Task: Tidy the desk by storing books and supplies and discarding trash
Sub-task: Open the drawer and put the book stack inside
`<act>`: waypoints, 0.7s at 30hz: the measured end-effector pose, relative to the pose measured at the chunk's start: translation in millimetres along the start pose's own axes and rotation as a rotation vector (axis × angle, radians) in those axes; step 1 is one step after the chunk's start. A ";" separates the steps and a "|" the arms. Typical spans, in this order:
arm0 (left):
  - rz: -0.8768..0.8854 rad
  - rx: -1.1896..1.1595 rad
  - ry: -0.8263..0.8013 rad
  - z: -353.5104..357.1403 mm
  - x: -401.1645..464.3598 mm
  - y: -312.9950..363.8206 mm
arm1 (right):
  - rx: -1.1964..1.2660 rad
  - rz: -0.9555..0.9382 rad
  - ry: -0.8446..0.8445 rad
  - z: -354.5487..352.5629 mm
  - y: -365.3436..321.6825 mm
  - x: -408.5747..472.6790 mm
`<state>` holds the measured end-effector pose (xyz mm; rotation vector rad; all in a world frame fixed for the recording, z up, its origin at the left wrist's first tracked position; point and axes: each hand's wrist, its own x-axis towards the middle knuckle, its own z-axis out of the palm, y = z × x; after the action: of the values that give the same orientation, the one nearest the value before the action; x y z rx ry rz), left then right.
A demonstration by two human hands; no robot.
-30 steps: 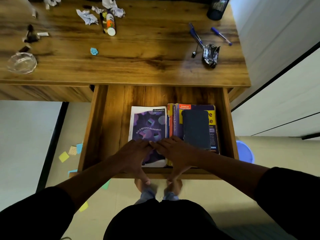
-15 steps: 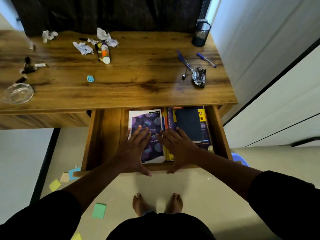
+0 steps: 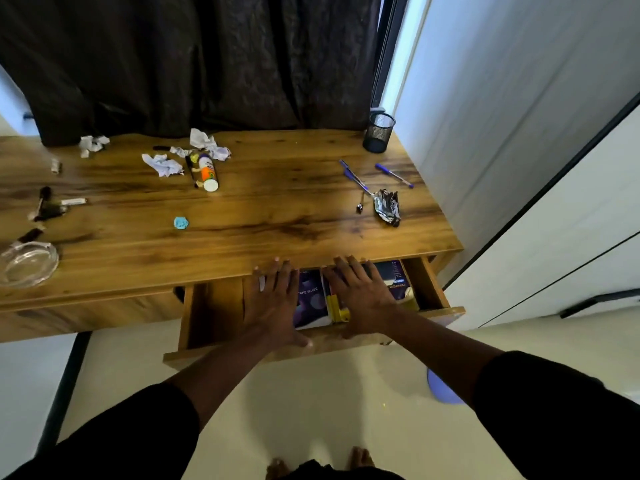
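A wooden drawer (image 3: 211, 323) under the desk (image 3: 259, 216) stands partly out. Inside lie a purple notebook (image 3: 311, 299) and, to its right, stacked books (image 3: 398, 282) with a yellow spine. My left hand (image 3: 273, 303) lies flat on the notebook, fingers straight, thumb near the drawer's front edge. My right hand (image 3: 360, 296) lies flat on the stacked books beside it. On the desk are crumpled white papers (image 3: 162, 164), a glue stick (image 3: 207, 173), a blue paper ball (image 3: 181, 222), blue pens (image 3: 353, 176) and a crumpled foil wrapper (image 3: 388, 211).
A black mesh pen cup (image 3: 379, 131) stands at the desk's back right corner. A glass ashtray (image 3: 27, 263) and small dark bits (image 3: 45, 206) sit at the left. A white wall panel (image 3: 519, 168) is close on the right; a blue bin (image 3: 441, 389) is on the floor.
The drawer has slid inward under the desk, with both hands flat on the books moving forward with it. The view has lifted, showing more of the desk and the curtain.
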<state>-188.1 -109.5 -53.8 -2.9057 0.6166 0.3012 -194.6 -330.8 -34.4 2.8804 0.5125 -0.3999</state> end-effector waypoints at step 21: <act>0.031 -0.047 -0.122 -27.1 70.4 -16.3 | -0.029 -0.080 -0.004 -32.4 34.5 70.3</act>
<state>-113.9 -127.0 -41.7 -2.8974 0.6439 0.4991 -111.2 -333.4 -19.8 2.8376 0.6291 -0.4068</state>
